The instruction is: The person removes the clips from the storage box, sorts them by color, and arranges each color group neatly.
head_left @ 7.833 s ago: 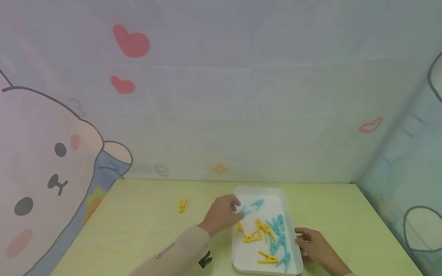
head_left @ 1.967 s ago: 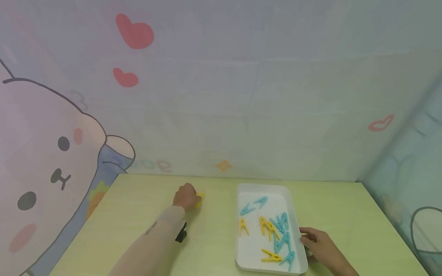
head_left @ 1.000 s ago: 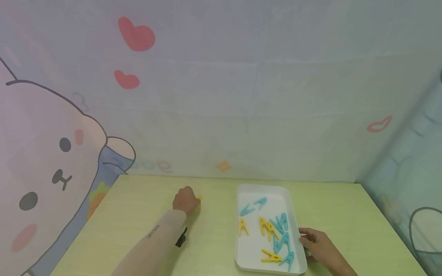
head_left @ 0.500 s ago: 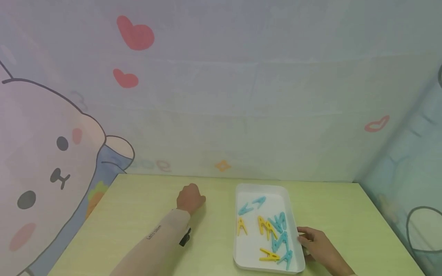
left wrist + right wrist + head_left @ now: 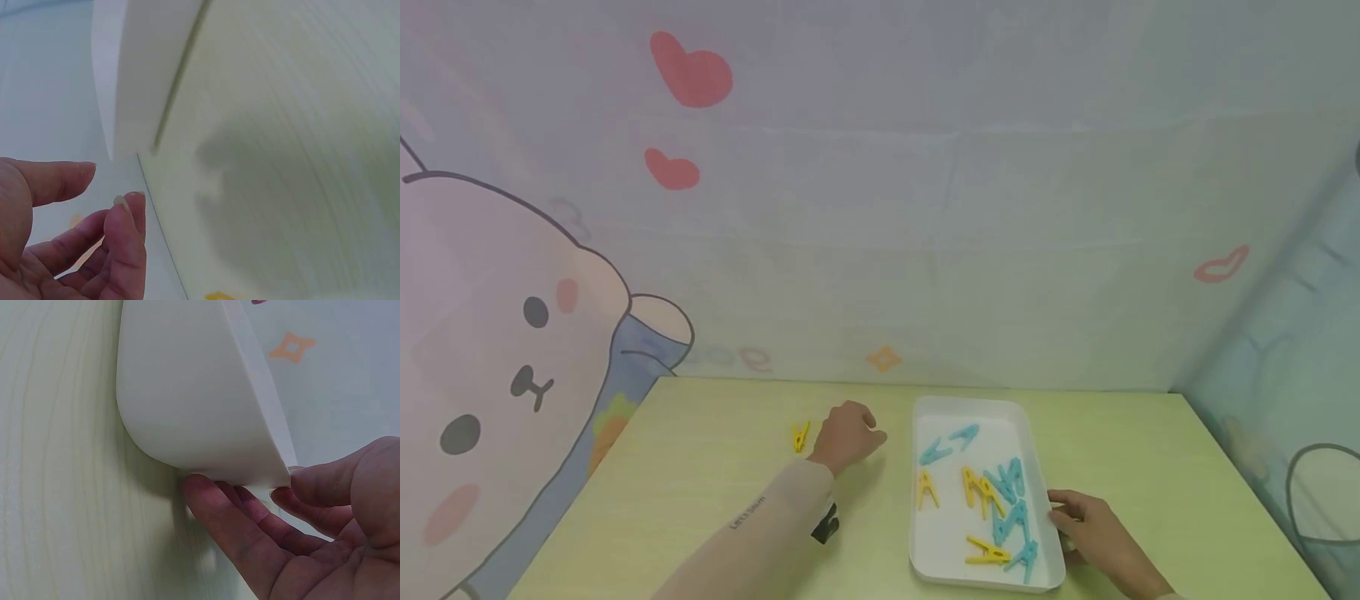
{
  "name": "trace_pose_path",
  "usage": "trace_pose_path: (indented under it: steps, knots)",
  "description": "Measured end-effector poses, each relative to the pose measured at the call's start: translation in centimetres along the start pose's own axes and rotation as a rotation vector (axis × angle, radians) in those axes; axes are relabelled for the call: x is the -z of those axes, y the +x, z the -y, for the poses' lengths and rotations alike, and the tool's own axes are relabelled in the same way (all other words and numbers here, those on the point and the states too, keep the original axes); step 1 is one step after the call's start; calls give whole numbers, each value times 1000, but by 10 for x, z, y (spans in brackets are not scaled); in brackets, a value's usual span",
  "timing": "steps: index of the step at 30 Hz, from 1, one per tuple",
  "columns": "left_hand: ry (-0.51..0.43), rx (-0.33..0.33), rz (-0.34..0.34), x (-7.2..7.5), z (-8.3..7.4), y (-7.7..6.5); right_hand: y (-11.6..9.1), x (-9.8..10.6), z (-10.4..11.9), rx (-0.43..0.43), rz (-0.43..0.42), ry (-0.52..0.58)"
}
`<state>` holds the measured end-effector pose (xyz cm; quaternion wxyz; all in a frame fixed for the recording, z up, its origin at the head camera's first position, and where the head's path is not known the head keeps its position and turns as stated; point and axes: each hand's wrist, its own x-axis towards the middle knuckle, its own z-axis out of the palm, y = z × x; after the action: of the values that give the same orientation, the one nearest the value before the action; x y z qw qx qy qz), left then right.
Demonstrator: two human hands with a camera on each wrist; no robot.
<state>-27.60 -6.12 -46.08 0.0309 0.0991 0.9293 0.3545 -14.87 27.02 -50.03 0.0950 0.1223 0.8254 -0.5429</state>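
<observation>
My left hand (image 5: 848,435) hovers over the table between the tray and a tight bunch of yellow clothespins (image 5: 801,437) at its left. In the left wrist view, thumb and fingertips of this hand (image 5: 81,231) stand apart with nothing between them. The white tray (image 5: 942,568) holds light blue clothespins (image 5: 1009,527) and yellow clothespins (image 5: 987,552), scattered mostly toward its right side. At the tray's right wall, my right hand (image 5: 1093,533) touches the outside. In the right wrist view, the thumb of the right hand (image 5: 350,512) is at the rim and its fingers lie against the wall.
The pale wooden table (image 5: 700,483) ends at a cloth backdrop (image 5: 880,208) printed with hearts and a cartoon animal. A black wrist strap (image 5: 826,525) shows below the left sleeve (image 5: 752,533).
A yellow clothespin has gone from the tray. My left hand held a yellow clothespin at the table's left, let it go there and moved right. My right hand has stayed at the tray.
</observation>
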Motion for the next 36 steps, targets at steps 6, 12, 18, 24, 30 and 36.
trace_pose_path:
  steps: [6, 12, 18, 24, 30, 36]
  knots:
    - [-91, -22, 111, -8, -14, -6, 3, 0, -1, -5, 4, -24]
    - [-148, -75, 183, -17, -20, -10, 5, -4, 0, -6, -3, -50]
    - [-181, -160, 253, -28, -28, -18, 3, -5, 2, -1, 0, -57]
    - [-278, -191, 343, -42, -39, -26, 2, -2, -1, -11, -6, -50]
    - [-321, -168, 442, -54, -47, -31, 1, -1, -3, -5, 6, -5]
    - [-310, -174, 504, -63, -55, -38, 2, 1, -2, -10, -9, -32]
